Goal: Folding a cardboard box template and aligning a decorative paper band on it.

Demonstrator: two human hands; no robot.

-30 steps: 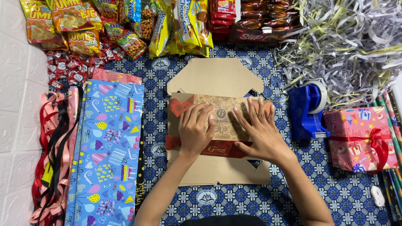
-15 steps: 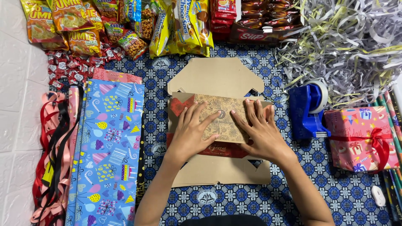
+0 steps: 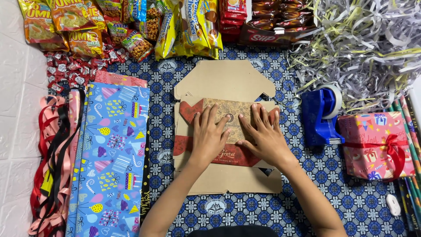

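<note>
We sit over a big blue patterned cloth [image 3: 245, 206] that covers the floor. At the top right is a heap of shredded paper [image 3: 364, 44] in grey and yellow. On the left lies a long sheet of blue wrapping paper [image 3: 112, 153] with little party pictures on it. Along the top is a row of snack packets [image 3: 131, 22].

In the middle lies the flat cardboard box [image 3: 228, 79], with its plain brown flaps spread out above and below. A printed brown and red panel is folded over its middle. Both of our hands are on that panel. Our left hand [image 3: 209, 138] and our right hand [image 3: 263, 136] lie side by side, open and flat, with the fingers spread. They press down and grip nothing.

It looks to us like the fold is being pushed flat. The next move would need a finger under an edge to lift a flap, while the other hand holds the box in place.

Just right of the box stands a blue tape dispenser [image 3: 320, 114]. Beside that is a pink wrapped gift [image 3: 375, 145] with a red ribbon. Loose ribbons [image 3: 52, 166] lie at the far left, and small red candies [image 3: 66, 70] sit above them.
</note>
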